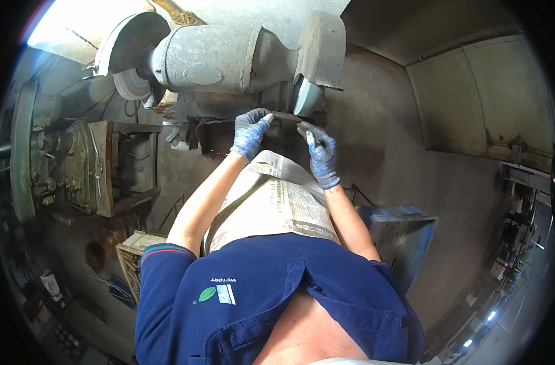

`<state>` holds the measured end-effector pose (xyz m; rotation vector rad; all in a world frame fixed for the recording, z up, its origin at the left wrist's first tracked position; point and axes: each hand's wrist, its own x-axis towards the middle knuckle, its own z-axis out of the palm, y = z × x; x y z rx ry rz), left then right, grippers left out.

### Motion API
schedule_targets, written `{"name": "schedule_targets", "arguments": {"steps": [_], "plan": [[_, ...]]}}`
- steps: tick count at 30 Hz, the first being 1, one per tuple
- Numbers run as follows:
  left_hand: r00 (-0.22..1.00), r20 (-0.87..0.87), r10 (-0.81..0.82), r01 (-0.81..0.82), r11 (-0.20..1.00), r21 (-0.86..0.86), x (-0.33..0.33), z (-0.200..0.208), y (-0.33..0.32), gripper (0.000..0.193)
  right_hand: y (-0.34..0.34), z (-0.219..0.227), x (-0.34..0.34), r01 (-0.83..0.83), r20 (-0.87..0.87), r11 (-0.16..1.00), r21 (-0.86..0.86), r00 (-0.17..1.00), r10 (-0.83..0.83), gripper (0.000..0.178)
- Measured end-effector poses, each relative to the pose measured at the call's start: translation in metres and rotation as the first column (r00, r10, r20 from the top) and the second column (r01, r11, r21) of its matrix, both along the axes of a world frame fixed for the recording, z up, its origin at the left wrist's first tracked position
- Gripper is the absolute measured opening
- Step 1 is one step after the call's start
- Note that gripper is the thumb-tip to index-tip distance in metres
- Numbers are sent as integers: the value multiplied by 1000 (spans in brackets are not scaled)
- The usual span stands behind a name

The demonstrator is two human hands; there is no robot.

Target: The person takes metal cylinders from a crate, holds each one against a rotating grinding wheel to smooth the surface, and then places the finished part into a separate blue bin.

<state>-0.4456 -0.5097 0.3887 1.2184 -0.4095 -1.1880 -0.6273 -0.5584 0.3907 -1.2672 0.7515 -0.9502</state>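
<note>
The left hand (250, 132) and right hand (320, 153) grip a dark bar (285, 116) at the edge of the pale wheel (309, 99) — contact unclear — grey floor (396, 173) stretching rightward, printed newspaper (271, 210) and lettered navy shirt (256, 264) below.

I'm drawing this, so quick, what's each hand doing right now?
Left hand: gloved, closed, holding one end of a thin dark bar.
Right hand: gloved, closed, fingers at the bar's other end.
</note>
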Motion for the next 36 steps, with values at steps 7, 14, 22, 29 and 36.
{"name": "schedule_targets", "arguments": {"steps": [7, 14, 22, 29, 36], "plan": [[990, 128, -56, 40, 991, 125, -20, 4, -17, 7, -11, -7, -23, 119, -100, 993, 19, 988, -117, 16], [997, 68, -38, 32, 995, 92, -23, 15, -20, 8, -13, -7, -26, 60, -81, 997, 49, 995, -56, 21], [999, 40, 13, -16, 998, 63, 2, 7, -5, 7, -6, -3, 3, -28, 21, 990, 136, 999, 25, 26], [973, 227, 31, -16, 998, -67, 4, -3, 26, 9, 20, 0, 7, 13, 146, 1000, -6, 989, -12, 21], [941, 337, -13, 96, 968, -230, -34, 38, 80, 17, 77, 80, -39, 12, -226, 820, -572, 959, -171, 31]]}}
